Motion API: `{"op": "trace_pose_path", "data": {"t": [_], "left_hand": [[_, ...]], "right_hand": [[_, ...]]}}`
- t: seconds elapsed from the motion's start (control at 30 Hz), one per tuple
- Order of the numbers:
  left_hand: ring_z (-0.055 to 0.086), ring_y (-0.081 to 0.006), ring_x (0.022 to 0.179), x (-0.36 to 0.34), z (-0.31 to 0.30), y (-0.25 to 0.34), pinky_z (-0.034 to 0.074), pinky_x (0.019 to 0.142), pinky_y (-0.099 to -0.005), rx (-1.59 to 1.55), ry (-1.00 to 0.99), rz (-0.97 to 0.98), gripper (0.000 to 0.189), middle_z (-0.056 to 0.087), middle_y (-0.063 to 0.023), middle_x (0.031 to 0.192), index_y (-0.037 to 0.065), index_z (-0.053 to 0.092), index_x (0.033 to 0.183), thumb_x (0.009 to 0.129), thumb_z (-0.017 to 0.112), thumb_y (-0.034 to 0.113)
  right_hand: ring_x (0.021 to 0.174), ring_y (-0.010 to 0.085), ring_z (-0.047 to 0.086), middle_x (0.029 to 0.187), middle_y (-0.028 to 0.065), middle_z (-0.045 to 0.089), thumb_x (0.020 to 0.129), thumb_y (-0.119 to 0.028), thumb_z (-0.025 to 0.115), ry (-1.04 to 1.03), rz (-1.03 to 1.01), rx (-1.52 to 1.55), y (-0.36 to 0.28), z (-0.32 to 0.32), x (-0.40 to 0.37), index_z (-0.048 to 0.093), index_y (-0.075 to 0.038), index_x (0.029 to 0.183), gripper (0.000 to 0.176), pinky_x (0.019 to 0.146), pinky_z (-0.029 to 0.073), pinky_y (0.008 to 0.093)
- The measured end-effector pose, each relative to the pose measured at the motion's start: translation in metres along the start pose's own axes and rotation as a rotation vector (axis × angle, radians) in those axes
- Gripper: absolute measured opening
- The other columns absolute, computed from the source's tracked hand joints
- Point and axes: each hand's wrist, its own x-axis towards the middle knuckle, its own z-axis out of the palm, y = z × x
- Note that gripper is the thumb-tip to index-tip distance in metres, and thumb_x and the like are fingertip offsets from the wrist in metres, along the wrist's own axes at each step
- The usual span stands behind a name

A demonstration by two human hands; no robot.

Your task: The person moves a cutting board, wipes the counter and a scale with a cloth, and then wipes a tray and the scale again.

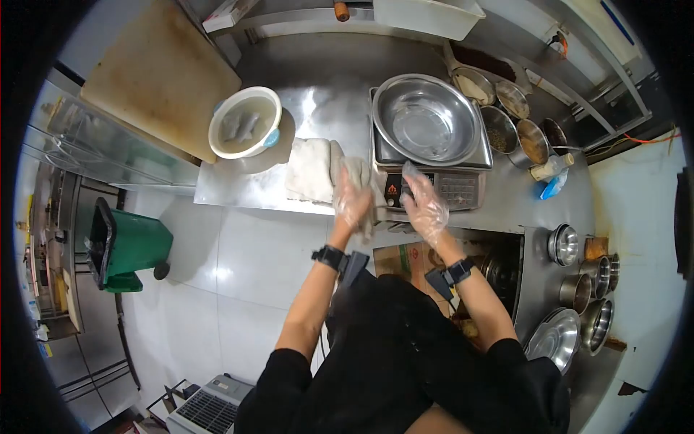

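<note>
Both my hands wear clear plastic gloves. My left hand (352, 204) is closed on a greyish cloth (367, 189) at the table's front edge; the cloth hangs down beside it and is slightly blurred. Left of it lies a folded white towel (309, 171). My right hand (426, 207), fingers apart and holding nothing, is over the front panel of a digital scale (459, 189). A wide steel bowl (426, 119) rests on the scale's platform, with what looks like a little clear liquid or shine at its bottom.
A white tub (246, 123) of water with something pale inside stands at left on the steel table (246, 192). Steel containers of ingredients (497, 129) and a bottle (551, 167) stand at right. A green bin (137, 242) is on the floor; stacked steel bowls (557, 340) sit lower right.
</note>
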Motion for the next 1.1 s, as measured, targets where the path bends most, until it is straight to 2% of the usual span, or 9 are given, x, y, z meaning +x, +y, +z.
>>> {"op": "trace_pose_path", "data": {"t": [0.07, 0.23, 0.27, 0.43, 0.57, 0.67, 0.93, 1.0, 1.1], "left_hand": [[0.047, -0.0416, 0.122, 0.036, -0.012, 0.004, 0.044, 0.100, -0.0421, 0.440, -0.068, 0.313, 0.076, 0.042, -0.0301, 0.138, -0.001, 0.032, 0.143, 0.074, 0.061, 0.013], [0.057, -0.0335, 0.114, 0.102, 0.005, -0.017, 0.050, 0.092, -0.0401, 0.888, -0.131, 0.614, 0.071, 0.045, -0.0180, 0.141, 0.016, 0.040, 0.142, 0.074, 0.057, 0.004], [0.058, -0.0336, 0.113, 0.092, 0.003, -0.003, 0.051, 0.091, -0.0406, 0.796, -0.222, 0.439, 0.067, 0.048, -0.0168, 0.139, 0.020, 0.045, 0.140, 0.075, 0.056, 0.003], [0.057, -0.0369, 0.105, 0.046, 0.013, -0.021, 0.051, 0.089, -0.0427, 0.696, -0.129, 0.466, 0.057, 0.047, -0.0134, 0.139, 0.022, 0.055, 0.131, 0.078, 0.055, 0.000], [0.056, -0.0368, 0.103, 0.029, 0.000, -0.019, 0.051, 0.089, -0.0437, 0.610, -0.184, 0.576, 0.058, 0.045, -0.0116, 0.141, 0.024, 0.055, 0.132, 0.079, 0.054, -0.001], [0.057, -0.0365, 0.102, 0.052, 0.002, -0.008, 0.051, 0.087, -0.0424, 0.636, -0.110, 0.453, 0.055, 0.046, -0.0103, 0.138, 0.023, 0.057, 0.129, 0.079, 0.055, 0.000], [0.055, -0.0305, 0.089, 0.018, 0.025, -0.014, 0.054, 0.072, -0.0405, 0.759, 0.014, 0.629, 0.039, 0.050, -0.0108, 0.133, 0.017, 0.062, 0.120, 0.083, 0.055, 0.009], [0.055, -0.0300, 0.096, 0.007, 0.019, -0.018, 0.052, 0.082, -0.0411, 0.767, -0.197, 0.653, 0.056, 0.044, -0.0114, 0.139, 0.019, 0.056, 0.130, 0.077, 0.056, 0.001], [0.056, -0.0282, 0.098, -0.006, 0.023, -0.058, 0.055, 0.071, -0.0376, 0.843, -0.218, 0.669, 0.066, 0.042, -0.0144, 0.142, 0.014, 0.044, 0.140, 0.076, 0.058, 0.005]], "right_hand": [[0.112, 0.0366, 0.055, 0.134, 0.0156, 0.048, 0.091, -0.020, 0.055, -0.019, -0.059, -0.077, -0.001, 0.001, 0.022, 0.046, -0.010, 0.136, 0.047, 0.095, 0.047, 0.0426], [0.108, 0.0388, 0.056, 0.124, 0.0192, 0.057, 0.091, -0.019, 0.053, 0.022, -0.062, -0.179, 0.025, 0.037, 0.055, 0.054, -0.006, 0.124, 0.036, 0.092, 0.047, 0.0449], [0.103, 0.0396, 0.058, 0.116, 0.0204, 0.060, 0.093, -0.021, 0.051, 0.053, 0.003, -0.112, 0.039, 0.049, 0.059, 0.057, -0.004, 0.118, 0.031, 0.089, 0.047, 0.0453], [0.100, 0.0342, 0.061, 0.112, 0.0155, 0.064, 0.090, -0.014, 0.056, 0.091, 0.168, 0.013, 0.035, 0.055, 0.060, 0.065, -0.006, 0.108, 0.021, 0.086, 0.050, 0.0388], [0.100, 0.0346, 0.061, 0.112, 0.0157, 0.065, 0.091, -0.015, 0.055, 0.124, 0.017, -0.187, 0.037, 0.054, 0.061, 0.066, -0.007, 0.107, 0.021, 0.086, 0.050, 0.0382], [0.100, 0.0349, 0.062, 0.114, 0.0158, 0.064, 0.091, -0.016, 0.056, 0.148, 0.026, -0.130, 0.035, 0.055, 0.061, 0.067, -0.007, 0.105, 0.020, 0.086, 0.050, 0.0379], [0.100, 0.0331, 0.063, 0.114, 0.0154, 0.064, 0.090, -0.016, 0.059, 0.130, 0.222, 0.057, 0.038, 0.057, 0.064, 0.068, -0.010, 0.105, 0.019, 0.086, 0.051, 0.0374], [0.100, 0.0326, 0.063, 0.114, 0.0152, 0.065, 0.089, -0.016, 0.060, 0.143, 0.235, 0.099, 0.036, 0.055, 0.061, 0.068, -0.010, 0.105, 0.018, 0.086, 0.051, 0.0372], [0.099, 0.0318, 0.063, 0.113, 0.0147, 0.065, 0.088, -0.015, 0.062, 0.179, 0.199, 0.135, 0.036, 0.055, 0.060, 0.069, -0.011, 0.105, 0.018, 0.085, 0.051, 0.0369]]}}
